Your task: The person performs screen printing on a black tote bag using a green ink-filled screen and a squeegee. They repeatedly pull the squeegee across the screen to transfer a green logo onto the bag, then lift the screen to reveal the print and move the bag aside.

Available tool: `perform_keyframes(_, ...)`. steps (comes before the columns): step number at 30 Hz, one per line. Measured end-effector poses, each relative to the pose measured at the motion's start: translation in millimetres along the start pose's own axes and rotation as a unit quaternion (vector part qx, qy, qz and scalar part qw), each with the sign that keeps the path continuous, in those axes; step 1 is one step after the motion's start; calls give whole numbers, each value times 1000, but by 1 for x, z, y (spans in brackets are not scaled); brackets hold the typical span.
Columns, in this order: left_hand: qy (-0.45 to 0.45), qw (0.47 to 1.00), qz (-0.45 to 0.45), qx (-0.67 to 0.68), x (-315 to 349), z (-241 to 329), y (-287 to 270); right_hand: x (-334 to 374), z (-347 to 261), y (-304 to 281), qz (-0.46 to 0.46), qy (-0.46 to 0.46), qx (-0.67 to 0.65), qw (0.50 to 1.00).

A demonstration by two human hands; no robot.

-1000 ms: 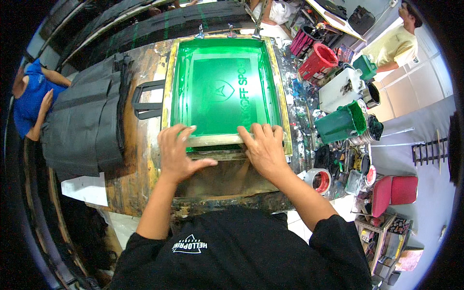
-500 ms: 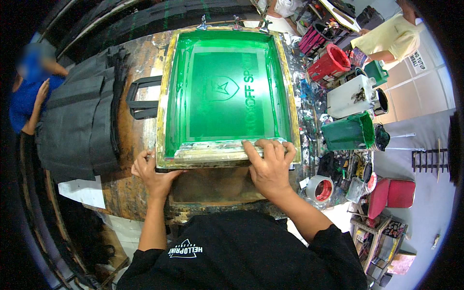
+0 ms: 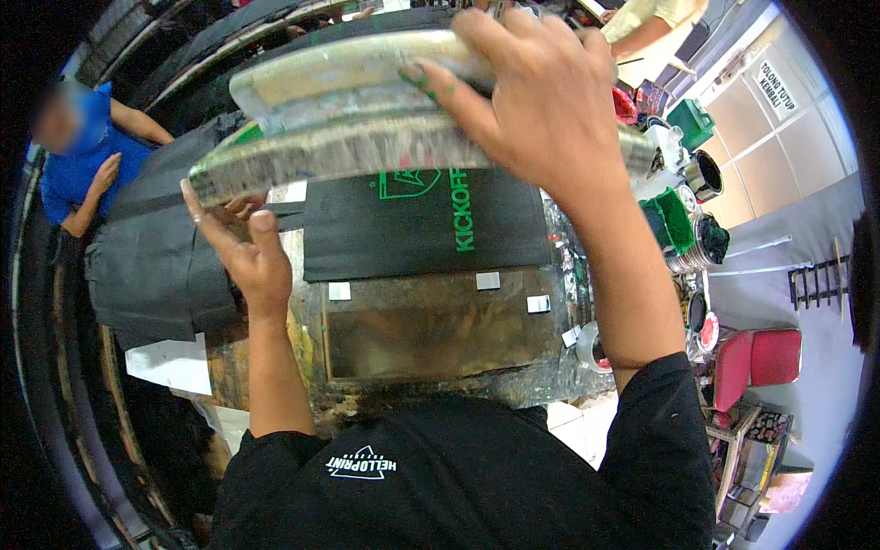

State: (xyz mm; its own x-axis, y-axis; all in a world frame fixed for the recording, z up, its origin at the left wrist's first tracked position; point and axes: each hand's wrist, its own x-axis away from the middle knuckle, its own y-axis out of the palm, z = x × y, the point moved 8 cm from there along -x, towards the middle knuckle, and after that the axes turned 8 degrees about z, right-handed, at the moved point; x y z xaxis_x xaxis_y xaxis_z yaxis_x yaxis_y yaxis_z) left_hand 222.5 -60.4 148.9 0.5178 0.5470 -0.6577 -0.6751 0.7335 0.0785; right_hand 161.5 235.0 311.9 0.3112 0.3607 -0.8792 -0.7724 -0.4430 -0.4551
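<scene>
The near side of a screen-printing frame (image 3: 312, 163) is raised over the table, tilted up toward me. A squeegee (image 3: 339, 69) with a pale, paint-smeared handle lies along that side. My right hand (image 3: 555, 110) is closed over the squeegee, its thumb green with ink. At the frame's left corner, my left hand (image 3: 257, 261) has its fingers apart, one fingertip touching the corner. Beneath lies a flat black fabric bag (image 3: 385, 238) with a bright green shield and lettering (image 3: 465, 209). The raised frame hides its far part.
Black bags (image 3: 151, 266) are piled on the left, beside a person in blue (image 3: 78, 174). Ink containers (image 3: 667, 220) and a tape roll (image 3: 591, 346) line the right. White pads (image 3: 488, 281) dot the brown board (image 3: 431, 330). Another person in yellow (image 3: 655, 23) stands far right.
The frame's near side has risen off the table with the squeegee on it, uncovering the green-printed bag. My right hand has moved up and away; my left has risen slightly along the corner.
</scene>
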Motion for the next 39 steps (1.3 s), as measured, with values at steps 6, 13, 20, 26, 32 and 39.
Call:
perform_keyframes(6, 41, 834, -198, -513, 86, -93, -21, -44, 21, 13, -127, 50, 4, 991)
perform_keyframes(13, -140, 835, -239, -475, 112, -134, -31, -66, 29, 18, -180, 81, -30, 980)
perform_keyframes(20, -119, 946, -156, -260, 70, -135, -20, -63, 27, 21, -212, 106, -51, 970)
perform_keyframes(26, -51, 967, -155, -194, -85, -99, -2, -70, 40, 29, -108, 71, -3, 992)
perform_keyframes(32, -34, 964, -86, -248, -211, -77, -104, -62, 34, 26, -57, 46, -13, 997)
perform_keyframes(39, -125, 932, 23, -338, -277, -137, -267, -68, 37, 31, -90, 56, -1, 994)
